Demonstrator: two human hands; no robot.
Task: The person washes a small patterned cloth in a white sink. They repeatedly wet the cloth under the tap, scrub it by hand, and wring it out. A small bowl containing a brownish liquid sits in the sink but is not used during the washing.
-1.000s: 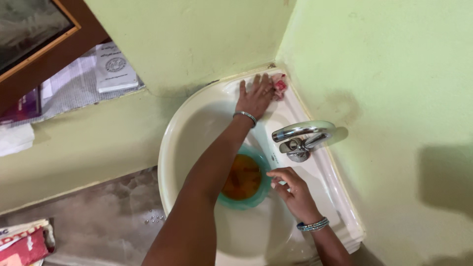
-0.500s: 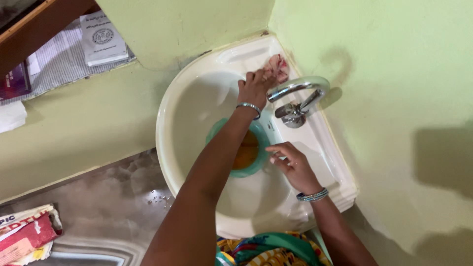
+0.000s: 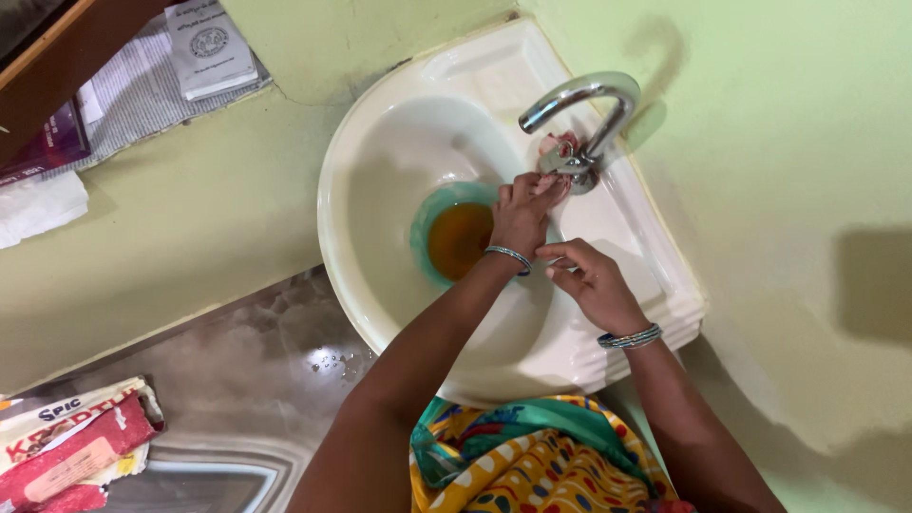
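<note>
My left hand (image 3: 525, 211) reaches across a white corner sink (image 3: 608, 214), and its fingertips close on the handle at the base of the chrome tap (image 3: 581, 97). A small pink lump (image 3: 560, 143) lies just beyond those fingers, by the tap base. Under my left forearm a teal bowl (image 3: 427, 214) of brown liquid sits in the basin. My right hand (image 3: 591, 281) hovers over the sink's right rim, close to my left wrist, with its fingers loosely curled and nothing in them. Both wrists wear bangles.
Pale green walls meet at the corner behind the sink. A ledge at the upper left holds booklets (image 3: 209, 43), a striped cloth and white paper (image 3: 38, 204). Printed sacks (image 3: 71, 446) lie on the wet grey floor at the lower left. My patterned clothing (image 3: 532, 461) presses against the sink front.
My left hand has come back from the sink's far corner to the tap handle. My right hand has kept to the right rim. The view has shifted, showing more of the sink front.
</note>
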